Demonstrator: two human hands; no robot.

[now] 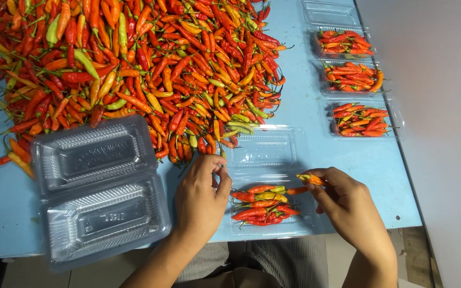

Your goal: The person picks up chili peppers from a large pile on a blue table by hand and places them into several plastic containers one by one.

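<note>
1. The right hand [350,205] pinches 1 orange chili [310,179] between thumb and forefinger, at 3 o'clock of the open clear tray [241,226]; a loose pinch could drop it onto the blue table [305,106].
2. The left hand [201,197], fingers curled at a stem near the chili heap [134,69] at 12 o'clock, might drag neighbours along.
3. The empty stacked trays [100,189] at 9 o'clock overhang the edge and could tip.

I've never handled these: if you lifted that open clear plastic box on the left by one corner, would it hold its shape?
Probably not well. The open clear box looks like thin, see-through ribbed plastic, so it would likely flex and feel very light. Its two halves join at a fold, so the lid may flop. It holds nothing, so a nudge could slide it across the blue table.
</note>
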